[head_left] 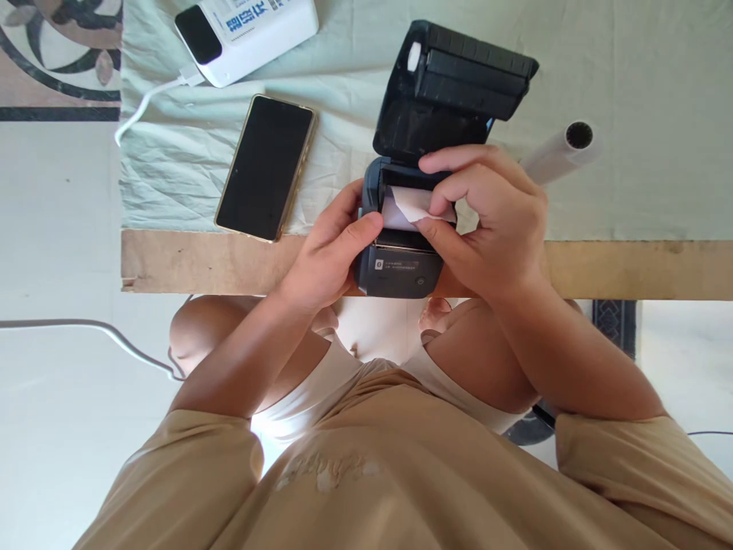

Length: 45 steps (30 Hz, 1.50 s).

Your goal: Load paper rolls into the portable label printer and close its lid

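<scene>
A dark portable label printer [398, 273] sits at the table's front edge, its hinged lid [452, 84] swung up and back. Inside its bay lies a white paper roll [396, 211], whose loose end lifts off the roll. My left hand [337, 243] is wrapped round the printer's left side, with the thumb on the rim by the roll. Between the thumb and index finger of my right hand [492, 218] the paper's free end is pinched. The other right fingers curl above the bay, close to the lid's hinge.
To the left lies a smartphone [266, 168], screen up and dark. Behind it is a white power bank [252, 34] with a white cable [149, 99] plugged in. A pale rolled tube [553, 160] stands right of the printer. A green cloth [647, 137] covers the wooden table [630, 269].
</scene>
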Motion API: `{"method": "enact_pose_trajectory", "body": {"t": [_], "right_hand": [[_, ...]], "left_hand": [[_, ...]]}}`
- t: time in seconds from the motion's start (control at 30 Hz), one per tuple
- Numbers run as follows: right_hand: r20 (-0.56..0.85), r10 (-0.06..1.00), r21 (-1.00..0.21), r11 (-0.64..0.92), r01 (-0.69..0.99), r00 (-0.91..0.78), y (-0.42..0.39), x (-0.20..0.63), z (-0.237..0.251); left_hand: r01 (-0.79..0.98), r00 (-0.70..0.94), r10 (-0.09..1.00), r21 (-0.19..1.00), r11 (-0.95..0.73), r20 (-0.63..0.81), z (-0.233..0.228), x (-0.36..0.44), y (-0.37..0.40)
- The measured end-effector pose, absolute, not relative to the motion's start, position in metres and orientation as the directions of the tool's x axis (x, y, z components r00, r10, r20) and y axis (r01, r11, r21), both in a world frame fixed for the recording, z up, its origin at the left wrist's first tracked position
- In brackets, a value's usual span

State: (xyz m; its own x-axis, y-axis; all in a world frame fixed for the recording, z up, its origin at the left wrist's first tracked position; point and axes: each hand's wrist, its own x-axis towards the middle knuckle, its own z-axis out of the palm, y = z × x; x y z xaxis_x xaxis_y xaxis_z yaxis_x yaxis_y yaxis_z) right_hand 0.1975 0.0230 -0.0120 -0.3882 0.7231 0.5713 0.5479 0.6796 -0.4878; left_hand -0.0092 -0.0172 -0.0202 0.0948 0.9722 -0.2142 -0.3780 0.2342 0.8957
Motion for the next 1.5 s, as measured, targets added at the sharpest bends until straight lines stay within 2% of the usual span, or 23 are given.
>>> {"method": "enact_pose_trajectory", "body": {"t": [0.17,0.33,0.4,0.5,0.7,0.73,0.83,0.9,0.93,1.03,1.23,1.37,1.5], "right_hand": [[0.747,0.547,-0.39,0.82,0.418,-0.377,0.025,0.195,-0.009],[0.73,0.522,-0.372,0.845,0.383,-0.441,0.012,0.191,-0.004],[0.707,0.497,-0.305,0.856,0.417,-0.503,0.008,0.19,-0.004],[0.718,0.436,-0.229,0.884,0.408,-0.542,0.006,0.19,-0.005],[0.749,0.398,-0.3,0.916,0.266,-0.529,0.004,0.19,-0.006],[0.725,0.414,-0.317,0.91,0.267,-0.55,0.003,0.191,-0.006],[0.524,0.591,-0.446,0.804,0.393,-0.613,-0.003,0.193,-0.001],[0.396,0.706,-0.511,0.701,0.497,-0.587,-0.007,0.193,0.003],[0.374,0.739,-0.53,0.666,0.525,-0.56,-0.008,0.193,0.005],[0.39,0.772,-0.573,0.631,0.523,-0.502,-0.006,0.191,0.011],[0.376,0.803,-0.65,0.584,0.486,-0.463,0.008,0.196,0.015],[0.361,0.823,-0.692,0.551,0.466,-0.438,0.018,0.212,0.009],[0.516,0.752,-0.668,0.653,0.358,-0.41,0.027,0.223,0.004]], "left_hand": [[-0.4,0.109,0.972,0.885,0.236,-0.21,-0.02,-0.008,-0.017],[-0.429,0.105,0.986,0.888,0.163,-0.131,-0.027,-0.011,-0.014],[-0.405,0.129,0.984,0.899,0.165,-0.122,-0.03,-0.015,-0.013],[-0.305,0.189,0.964,0.922,0.238,-0.186,-0.031,-0.021,-0.013],[-0.239,0.17,0.969,0.946,0.22,-0.182,-0.023,-0.021,-0.014],[-0.23,0.175,0.969,0.949,0.215,-0.177,-0.023,-0.02,-0.014],[-0.288,0.2,0.968,0.936,0.204,-0.149,-0.028,-0.018,-0.013],[-0.314,0.199,0.975,0.937,0.157,-0.097,-0.038,-0.02,-0.011],[-0.279,0.206,0.975,0.95,0.143,-0.086,-0.044,-0.021,-0.009],[-0.197,0.298,0.954,0.98,0.041,0.02,-0.058,-0.028,-0.003],[-0.198,0.394,0.919,0.977,0.074,0.01,-0.058,-0.033,0.003],[-0.232,0.363,0.932,0.97,0.074,0.015,-0.058,-0.031,0.001],[-0.238,0.316,0.949,0.969,0.063,0.016,-0.057,-0.029,-0.001]]}}
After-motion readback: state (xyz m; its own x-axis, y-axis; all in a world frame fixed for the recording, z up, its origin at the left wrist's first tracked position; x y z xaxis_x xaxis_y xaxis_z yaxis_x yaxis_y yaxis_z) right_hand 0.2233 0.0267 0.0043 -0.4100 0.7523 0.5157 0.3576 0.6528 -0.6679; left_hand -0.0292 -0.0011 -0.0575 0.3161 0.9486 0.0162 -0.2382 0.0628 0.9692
